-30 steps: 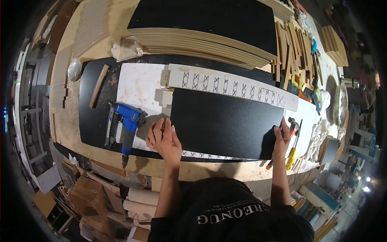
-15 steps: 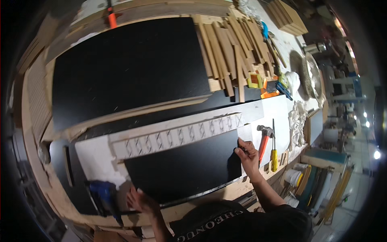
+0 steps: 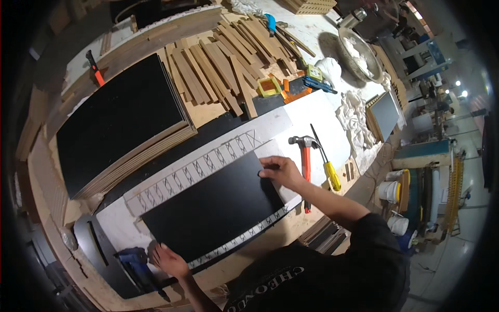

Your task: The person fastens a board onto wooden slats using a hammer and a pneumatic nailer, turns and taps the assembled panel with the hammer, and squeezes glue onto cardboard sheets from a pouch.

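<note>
A black rectangular panel (image 3: 213, 205) lies on a white board, between two pale strips marked with dark crosses. The far strip (image 3: 192, 174) runs along its far edge and the near strip (image 3: 236, 239) shows along its near edge. My right hand (image 3: 280, 172) pinches the panel's right edge between thumb and fingers. At the near left corner, my left hand (image 3: 170, 261) has its fingers stretched out against the panel's edge. A blue power tool (image 3: 134, 262) lies just left of that hand. Right of my right hand are a red-handled hammer (image 3: 306, 164) and a yellow-handled screwdriver (image 3: 332, 176).
Stacked black panels (image 3: 119, 125) stand at the far left. Several wooden strips (image 3: 210, 73) are piled beyond the board, beside a yellow tape measure (image 3: 269, 87). White cloth (image 3: 356, 122) and a round basin (image 3: 358, 54) sit at the right.
My view has turned and shifted. The black panel sits farther from me, baring more of the near marked strip. My left hand is closer to the panel's corner; my right hand stays at its right edge.
</note>
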A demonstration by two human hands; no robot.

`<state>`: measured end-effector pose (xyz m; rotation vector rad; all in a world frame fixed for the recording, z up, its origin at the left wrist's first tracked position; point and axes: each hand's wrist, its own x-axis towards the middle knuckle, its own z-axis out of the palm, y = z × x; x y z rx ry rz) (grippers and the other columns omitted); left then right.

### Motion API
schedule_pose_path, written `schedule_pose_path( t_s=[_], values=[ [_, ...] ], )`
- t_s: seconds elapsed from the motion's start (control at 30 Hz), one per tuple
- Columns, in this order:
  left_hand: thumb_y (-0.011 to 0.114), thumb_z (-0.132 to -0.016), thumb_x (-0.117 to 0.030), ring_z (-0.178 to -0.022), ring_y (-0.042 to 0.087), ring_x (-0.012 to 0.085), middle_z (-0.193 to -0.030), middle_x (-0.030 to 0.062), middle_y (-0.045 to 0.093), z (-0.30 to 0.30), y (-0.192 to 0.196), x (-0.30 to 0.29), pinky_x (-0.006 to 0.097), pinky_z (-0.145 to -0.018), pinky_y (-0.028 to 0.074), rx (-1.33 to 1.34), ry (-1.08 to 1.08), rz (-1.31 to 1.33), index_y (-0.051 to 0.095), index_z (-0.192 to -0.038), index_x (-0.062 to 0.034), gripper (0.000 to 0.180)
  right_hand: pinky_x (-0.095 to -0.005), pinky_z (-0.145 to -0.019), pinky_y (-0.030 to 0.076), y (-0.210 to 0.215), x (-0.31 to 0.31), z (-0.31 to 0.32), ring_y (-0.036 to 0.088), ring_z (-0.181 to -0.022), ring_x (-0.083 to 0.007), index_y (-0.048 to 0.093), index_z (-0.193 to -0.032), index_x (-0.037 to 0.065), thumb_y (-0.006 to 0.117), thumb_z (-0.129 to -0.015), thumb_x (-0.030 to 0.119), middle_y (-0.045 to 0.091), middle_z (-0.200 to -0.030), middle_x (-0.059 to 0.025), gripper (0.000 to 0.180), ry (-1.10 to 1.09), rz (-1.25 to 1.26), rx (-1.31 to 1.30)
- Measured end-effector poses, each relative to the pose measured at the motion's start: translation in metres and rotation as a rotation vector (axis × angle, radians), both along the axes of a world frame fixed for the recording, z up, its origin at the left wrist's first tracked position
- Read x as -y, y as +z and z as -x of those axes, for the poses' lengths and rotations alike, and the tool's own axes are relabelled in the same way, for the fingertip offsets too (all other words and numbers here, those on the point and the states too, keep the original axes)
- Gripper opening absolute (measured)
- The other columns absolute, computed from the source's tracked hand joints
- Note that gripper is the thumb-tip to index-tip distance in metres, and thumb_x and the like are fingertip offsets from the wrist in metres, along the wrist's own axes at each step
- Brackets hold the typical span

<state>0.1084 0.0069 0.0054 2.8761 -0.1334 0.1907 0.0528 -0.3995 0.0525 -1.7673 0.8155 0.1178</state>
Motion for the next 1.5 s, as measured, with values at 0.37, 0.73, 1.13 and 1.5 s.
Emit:
schedule_pose_path(
  t_s=[0.37, 0.73, 1.13, 1.5],
  values=[
    [0.042, -0.095, -0.024, -0.073, 0.055, 0.0398, -0.078, 0.0207, 0.057, -0.017, 0.012, 0.006, 0.046, -0.066, 0.043, 0.058, -0.077, 0.093, 0.056, -0.085, 0.0007, 0.030, -0.0286, -0.067, 0.051, -0.001, 0.009, 0.003, 0.066, -0.071, -0.0203, 0.070, -0.086, 0.004, 0.080, -0.062, 0.028, 0.069, -0.081, -0.0090, 0.035, 0.003, 0.145, -0.070],
    [0.042, -0.095, -0.029, -0.082, 0.057, 0.0391, -0.085, 0.0210, 0.059, -0.024, -0.005, -0.016, 0.045, -0.071, 0.044, -0.044, -0.201, 0.320, 0.055, -0.096, -0.0008, 0.031, -0.0272, -0.061, 0.053, -0.002, -0.012, 0.078, 0.065, -0.063, -0.0163, 0.071, -0.086, 0.007, 0.077, -0.066, 0.032, 0.068, -0.077, -0.0076, 0.033, 0.173, 0.200, -0.298],
    [0.040, -0.095, -0.030, -0.086, 0.056, 0.0410, -0.090, 0.0224, 0.060, -0.026, -0.012, -0.017, 0.048, -0.075, 0.044, -0.022, -0.194, 0.250, 0.055, -0.103, -0.0018, 0.033, -0.0308, -0.074, 0.051, -0.004, -0.027, 0.096, 0.064, -0.081, -0.0199, 0.066, -0.109, 0.019, 0.073, -0.069, 0.031, 0.067, -0.101, -0.0061, 0.042, 0.091, 0.241, -0.225],
    [0.055, -0.088, -0.027, -0.107, 0.048, 0.0314, -0.111, 0.0139, 0.052, 0.051, 0.047, 0.030, 0.043, -0.090, 0.037, 0.224, -0.440, 0.375, 0.054, -0.115, -0.0070, 0.034, -0.0342, -0.082, 0.050, -0.023, -0.030, 0.134, 0.062, -0.093, -0.0235, 0.065, -0.103, 0.010, 0.065, -0.071, 0.012, 0.057, -0.119, -0.0093, 0.033, 0.466, 0.882, 0.576]
  ],
)
